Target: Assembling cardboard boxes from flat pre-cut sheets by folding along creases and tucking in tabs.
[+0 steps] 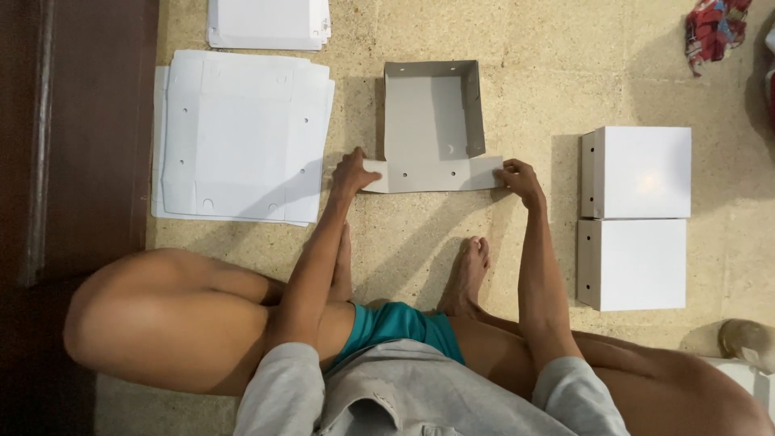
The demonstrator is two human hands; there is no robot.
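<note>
A half-folded white cardboard box (424,121) lies on the floor in front of me, its far and side walls raised and its near flap flat. My left hand (353,171) grips the left tab of that near flap. My right hand (521,179) pinches the flap's right tab. Both arms reach out over my crossed legs.
A stack of flat white box blanks (242,137) lies to the left, with another pile (268,23) beyond it. Two finished white boxes (638,171) (634,262) sit to the right. A dark wooden panel (77,137) borders the left. Red cloth (714,28) lies at the top right.
</note>
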